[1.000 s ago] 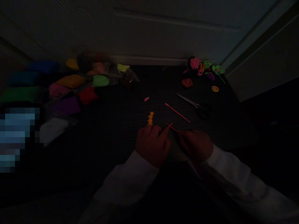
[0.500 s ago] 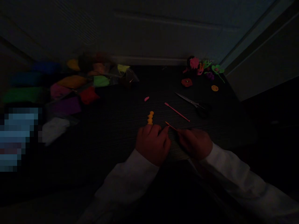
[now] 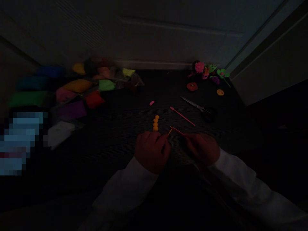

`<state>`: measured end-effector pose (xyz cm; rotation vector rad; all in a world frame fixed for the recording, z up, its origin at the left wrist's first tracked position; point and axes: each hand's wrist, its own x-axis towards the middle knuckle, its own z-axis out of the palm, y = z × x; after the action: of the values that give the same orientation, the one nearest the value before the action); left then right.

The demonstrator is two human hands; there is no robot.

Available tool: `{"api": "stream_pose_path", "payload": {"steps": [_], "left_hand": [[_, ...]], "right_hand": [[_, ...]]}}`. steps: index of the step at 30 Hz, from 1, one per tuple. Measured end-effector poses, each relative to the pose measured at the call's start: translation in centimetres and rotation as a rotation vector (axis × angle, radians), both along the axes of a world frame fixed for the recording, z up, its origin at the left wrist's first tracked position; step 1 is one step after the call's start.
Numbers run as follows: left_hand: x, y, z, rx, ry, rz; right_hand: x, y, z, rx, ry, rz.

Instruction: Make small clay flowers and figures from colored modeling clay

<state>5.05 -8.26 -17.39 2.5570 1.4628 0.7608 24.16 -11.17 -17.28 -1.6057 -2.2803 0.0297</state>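
Note:
The scene is very dark. My left hand (image 3: 152, 152) is closed, its fingers pinching a thin orange strip of clay (image 3: 169, 131). In my right hand (image 3: 203, 148) is a slim pink clay tool (image 3: 178, 131), whose tip meets the upper end of the strip. A row of orange clay balls (image 3: 156, 123) lies on the table just beyond my left knuckles, partly hidden by them. Farther off are a small pink clay piece (image 3: 151, 103) and a second pink clay tool (image 3: 183, 116) lying flat.
Scissors (image 3: 196, 105) with dark handles lie beyond my right hand. Finished clay figures stand at the back right, near a red clay piece (image 3: 192, 86) and a round yellow one (image 3: 220, 92). Coloured clay packs (image 3: 73, 109) crowd the left, beside a blurred-out screen (image 3: 22, 144).
My left hand has drawn slightly left, away from the tool tip. The orange strip now shows stretched between its fingers and the tool. My right hand has barely moved.

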Motion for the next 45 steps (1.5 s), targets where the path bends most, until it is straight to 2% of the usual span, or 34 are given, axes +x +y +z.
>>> {"api": "stream_pose_path", "payload": {"steps": [11,34,42,45], "left_hand": [[-0.3,-0.2,-0.2,-0.003,0.058,-0.019],[-0.1,-0.2,-0.1,-0.040,0.100,-0.021],[-0.1,-0.2,0.0,-0.019,0.070,-0.017],[-0.3,-0.1,0.2,-0.001,-0.002,0.020]], "right_hand": [[-0.5,0.0,-0.2,0.021,-0.057,0.103],[-0.6,0.4,0.0,-0.018,-0.132,0.141],[-0.3,0.0,0.0,-0.019,-0.060,0.120],[0.9,-0.1,0.4,-0.008,0.015,0.040]]}}
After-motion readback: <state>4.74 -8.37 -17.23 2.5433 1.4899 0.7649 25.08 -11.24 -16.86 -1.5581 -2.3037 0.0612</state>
